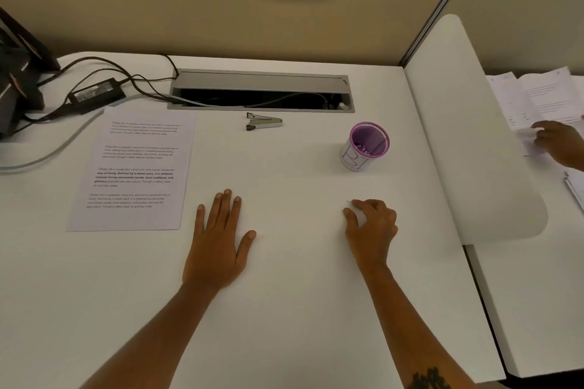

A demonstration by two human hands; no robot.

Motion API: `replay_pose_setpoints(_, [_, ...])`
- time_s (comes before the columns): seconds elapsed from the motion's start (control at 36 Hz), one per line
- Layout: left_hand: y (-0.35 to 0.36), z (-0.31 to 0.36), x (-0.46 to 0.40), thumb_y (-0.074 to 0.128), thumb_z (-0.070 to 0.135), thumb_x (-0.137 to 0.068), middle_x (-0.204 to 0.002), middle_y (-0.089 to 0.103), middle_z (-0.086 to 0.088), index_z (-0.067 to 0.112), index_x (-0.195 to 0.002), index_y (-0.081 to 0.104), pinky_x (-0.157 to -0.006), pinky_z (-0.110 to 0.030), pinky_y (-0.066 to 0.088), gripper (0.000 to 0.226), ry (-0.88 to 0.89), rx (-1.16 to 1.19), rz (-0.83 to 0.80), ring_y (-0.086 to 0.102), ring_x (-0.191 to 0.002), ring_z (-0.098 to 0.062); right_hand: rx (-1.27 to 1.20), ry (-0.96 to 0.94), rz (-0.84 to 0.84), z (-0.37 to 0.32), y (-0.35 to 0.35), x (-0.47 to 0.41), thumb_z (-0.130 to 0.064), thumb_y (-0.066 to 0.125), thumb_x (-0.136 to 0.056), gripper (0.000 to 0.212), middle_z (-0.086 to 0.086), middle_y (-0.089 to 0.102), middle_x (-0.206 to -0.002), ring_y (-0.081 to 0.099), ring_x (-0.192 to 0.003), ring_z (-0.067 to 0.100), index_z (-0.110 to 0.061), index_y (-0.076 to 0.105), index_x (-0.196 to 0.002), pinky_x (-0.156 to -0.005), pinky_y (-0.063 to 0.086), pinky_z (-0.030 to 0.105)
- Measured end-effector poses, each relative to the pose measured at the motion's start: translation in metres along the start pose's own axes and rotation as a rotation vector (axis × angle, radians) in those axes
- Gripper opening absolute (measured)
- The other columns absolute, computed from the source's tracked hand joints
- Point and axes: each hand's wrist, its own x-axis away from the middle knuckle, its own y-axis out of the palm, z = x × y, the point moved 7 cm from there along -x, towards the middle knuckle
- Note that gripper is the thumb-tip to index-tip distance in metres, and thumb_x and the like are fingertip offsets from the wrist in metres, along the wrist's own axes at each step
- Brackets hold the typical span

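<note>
My left hand (218, 243) lies flat on the white desk (284, 309), palm down, fingers straight and slightly spread. My right hand (371, 230) rests on the desk to the right, its index fingertip and thumb touching the surface a little apart and the other fingers loosely curled; I see nothing in it. A faint tiny speck lies by its index fingertip, too small to identify. A printed sheet of paper (129, 170) lies left of my left hand. A small metal stapler (264, 121) sits at the back middle. A purple mesh cup (368, 145) stands beyond my right hand.
An open cable tray (262, 90) runs along the back edge, with a black power adapter (96, 95) and cables at the back left. A white divider panel (474, 136) bounds the right side. Beyond it another person's hand (559, 142) rests on papers.
</note>
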Motion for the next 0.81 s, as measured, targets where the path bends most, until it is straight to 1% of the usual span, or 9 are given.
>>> replay_pose_setpoints(0.14, [0.0, 0.0, 0.0, 0.031, 0.055, -0.112, -0.184, 0.009, -0.009, 0.012, -0.173, 0.018, -0.137, -0.058, 0.011, 0.076, 0.002, 0.005, 0.005, 0.003, -0.171, -0.022, -0.036, 0.054, -0.001, -0.001, 0.006, -0.009, -0.028, 0.08, -0.089, 0.017, 0.0, 0.072, -0.109, 0.057, -0.109, 0.025, -0.019, 0.081, -0.103, -0.089, 0.039, 0.036])
replay_pose_setpoints(0.25, [0.001, 0.0, 0.0, 0.029, 0.056, -0.112, -0.184, 0.007, -0.008, 0.013, -0.174, 0.017, -0.137, -0.058, 0.01, 0.077, 0.001, 0.0, 0.002, 0.001, -0.171, -0.022, -0.062, 0.059, 0.032, -0.004, 0.004, -0.013, -0.026, 0.083, -0.087, 0.013, 0.0, 0.074, -0.1, 0.054, -0.095, 0.015, -0.016, 0.083, -0.095, -0.082, 0.048, 0.035])
replay_pose_setpoints(0.33, [0.001, -0.001, 0.0, 0.03, 0.056, -0.112, -0.184, 0.007, -0.008, 0.013, -0.174, 0.017, -0.137, -0.058, 0.01, 0.077, 0.003, 0.007, 0.01, 0.002, -0.171, -0.022, -0.072, 0.044, 0.032, -0.007, 0.003, -0.015, -0.022, 0.084, -0.087, 0.013, 0.002, 0.076, -0.097, 0.058, -0.092, 0.017, -0.012, 0.083, -0.094, -0.079, 0.045, 0.028])
replay_pose_setpoints(0.42, [0.002, -0.001, 0.0, 0.03, 0.056, -0.112, -0.184, 0.007, -0.008, 0.013, -0.174, 0.016, -0.138, -0.058, 0.009, 0.077, 0.003, 0.008, 0.013, 0.001, -0.171, -0.021, -0.057, 0.048, 0.014, -0.01, 0.004, -0.017, -0.021, 0.082, -0.088, 0.012, 0.002, 0.076, -0.096, 0.056, -0.09, 0.014, -0.011, 0.083, -0.095, -0.078, 0.042, 0.025])
replay_pose_setpoints(0.5, [0.003, -0.001, 0.0, 0.028, 0.057, -0.112, -0.184, 0.008, -0.008, 0.013, -0.173, 0.018, -0.138, -0.057, 0.008, 0.077, 0.004, 0.003, 0.011, 0.002, -0.171, -0.022, -0.052, 0.025, 0.009, -0.014, 0.003, -0.019, -0.015, 0.082, -0.088, 0.006, 0.004, 0.076, -0.091, 0.059, -0.084, 0.018, -0.01, 0.083, -0.091, -0.072, 0.04, 0.021])
replay_pose_setpoints(0.58, [0.003, -0.002, 0.0, 0.027, 0.058, -0.112, -0.184, 0.008, -0.008, 0.013, -0.173, 0.017, -0.138, -0.057, 0.009, 0.077, 0.002, 0.004, 0.013, 0.002, -0.171, -0.022, -0.024, -0.01, -0.01, -0.018, 0.004, -0.02, -0.011, 0.079, -0.089, 0.004, 0.005, 0.076, -0.09, 0.057, -0.08, 0.017, -0.009, 0.083, -0.089, -0.071, 0.043, 0.027])
replay_pose_setpoints(0.69, [0.003, -0.002, 0.0, 0.027, 0.058, -0.112, -0.184, 0.008, -0.008, 0.013, -0.173, 0.017, -0.138, -0.058, 0.009, 0.077, 0.004, 0.0, 0.016, 0.003, -0.171, -0.022, 0.043, -0.035, -0.025, -0.022, 0.006, -0.021, -0.01, 0.075, -0.093, 0.008, 0.006, 0.075, -0.09, 0.062, -0.083, 0.024, -0.007, 0.082, -0.091, -0.07, 0.047, 0.03])
replay_pose_setpoints(0.81, [0.004, -0.003, 0.0, 0.027, 0.058, -0.112, -0.184, 0.007, -0.008, 0.014, -0.174, 0.016, -0.138, -0.058, 0.009, 0.077, 0.006, -0.005, 0.012, 0.001, -0.171, -0.022, 0.112, -0.077, -0.015, -0.03, 0.006, -0.02, -0.006, 0.071, -0.094, 0.011, 0.009, 0.075, -0.089, 0.062, -0.082, 0.027, -0.004, 0.08, -0.088, -0.07, 0.054, 0.04])
